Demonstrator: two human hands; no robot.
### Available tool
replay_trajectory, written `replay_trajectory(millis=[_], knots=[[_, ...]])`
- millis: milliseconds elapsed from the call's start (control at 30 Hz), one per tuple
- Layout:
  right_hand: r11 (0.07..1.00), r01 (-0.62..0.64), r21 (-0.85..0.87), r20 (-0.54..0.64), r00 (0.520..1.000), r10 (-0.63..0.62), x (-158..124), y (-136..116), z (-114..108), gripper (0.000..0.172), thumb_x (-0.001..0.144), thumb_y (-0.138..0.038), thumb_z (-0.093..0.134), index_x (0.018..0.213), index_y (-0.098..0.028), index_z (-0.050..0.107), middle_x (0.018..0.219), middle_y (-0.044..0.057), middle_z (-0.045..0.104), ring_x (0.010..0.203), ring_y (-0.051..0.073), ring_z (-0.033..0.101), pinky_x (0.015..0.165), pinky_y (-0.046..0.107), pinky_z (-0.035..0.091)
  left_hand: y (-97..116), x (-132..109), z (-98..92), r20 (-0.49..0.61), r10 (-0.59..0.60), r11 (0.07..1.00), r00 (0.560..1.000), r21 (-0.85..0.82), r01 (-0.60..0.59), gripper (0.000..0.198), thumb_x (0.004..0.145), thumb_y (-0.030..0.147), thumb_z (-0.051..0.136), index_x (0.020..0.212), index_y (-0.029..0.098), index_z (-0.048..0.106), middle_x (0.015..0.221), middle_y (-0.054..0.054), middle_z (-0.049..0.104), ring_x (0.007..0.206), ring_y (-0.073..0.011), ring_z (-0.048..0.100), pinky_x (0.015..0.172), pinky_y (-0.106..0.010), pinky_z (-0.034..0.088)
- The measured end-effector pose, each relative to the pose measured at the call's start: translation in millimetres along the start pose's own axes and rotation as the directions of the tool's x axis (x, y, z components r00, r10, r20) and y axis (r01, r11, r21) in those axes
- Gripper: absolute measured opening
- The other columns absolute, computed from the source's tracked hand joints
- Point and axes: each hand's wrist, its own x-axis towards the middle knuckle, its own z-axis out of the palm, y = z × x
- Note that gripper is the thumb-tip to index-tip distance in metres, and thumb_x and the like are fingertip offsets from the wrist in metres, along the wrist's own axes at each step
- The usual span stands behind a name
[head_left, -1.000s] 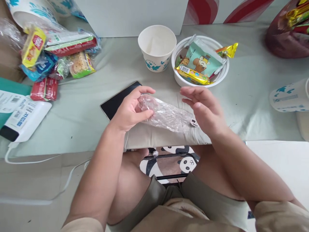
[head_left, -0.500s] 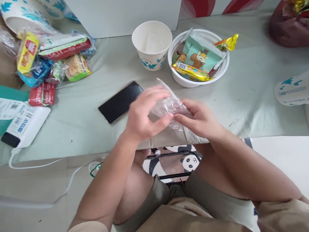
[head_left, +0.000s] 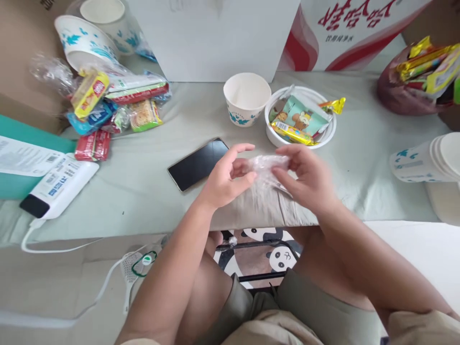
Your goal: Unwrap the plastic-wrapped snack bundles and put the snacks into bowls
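Observation:
A crumpled piece of clear plastic film [head_left: 266,165] is bunched up above the table's front edge. My right hand [head_left: 305,177] pinches it between thumb and fingers. On its other side, my left hand [head_left: 228,177] has thumb and index finger spread apart, and the film's left edge reaches its curled middle fingers. Behind my left hand, a black phone [head_left: 197,164] lies flat. Past the film stand a white paper cup [head_left: 246,103] with teal leaves and a white bowl [head_left: 332,132] of wrapped snacks, a teal packet [head_left: 302,115] among them.
Wrapped snacks [head_left: 140,91] are heaped at the left, near tipped paper cups [head_left: 84,45]. A white corded device [head_left: 61,184] lies at the left edge. White boxes [head_left: 223,38] line the back. On the right are a dark red container [head_left: 391,93] of snacks and stacked cups [head_left: 413,163].
The film is bunched smaller between my hands; before, it was spread out with a corner sticking up. My right hand has turned and risen slightly. The view has tilted up, showing more of the back.

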Motion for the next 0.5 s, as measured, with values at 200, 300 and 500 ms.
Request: replay_trajectory(millis=[200,300,500], knots=[[0.937,-0.005,-0.349,-0.057,0.998,-0.016,127.9,-15.7,-22.9,0.025,0.088,-0.011,0.068,0.109,-0.023,0.070,0.075,-0.001,0.059,0.064,0.011,0.050,0.067,0.032,0.043,6.1,3.7,-21.1,-0.141,0.031,0.997,0.990,-0.067,-0.041,0.019,0.080,0.028,0.074,0.095,0.020,0.066,0.079,-0.001,0.072,0.078,-0.0152,0.071,0.075,-0.029,0.057],[0.905,-0.006,-0.426,0.086,0.995,0.047,199.1,2.7,-8.3,0.037,0.082,-0.002,0.071,0.113,-0.021,0.070,0.073,-0.005,0.063,0.065,0.009,0.052,0.069,0.029,0.043,7.4,4.6,-28.4,-0.152,0.021,0.996,0.988,-0.083,-0.033,0.017,0.080,0.030,0.075,0.091,0.020,0.067,0.078,-0.002,0.071,0.074,-0.0151,0.068,0.072,-0.030,0.055],[0.863,0.143,-0.485,0.399,0.914,0.073,248.8,56.0,40.8,0.028,0.077,-0.016,0.084,0.060,-0.016,0.061,0.080,0.000,0.070,0.092,0.013,0.070,0.080,0.026,0.049,8.4,8.5,-39.2,-0.178,0.033,0.994,0.983,-0.101,-0.052,0.019,0.080,0.035,0.074,0.087,0.019,0.066,0.075,-0.002,0.066,0.071,-0.0143,0.062,0.068,-0.029,0.050]])
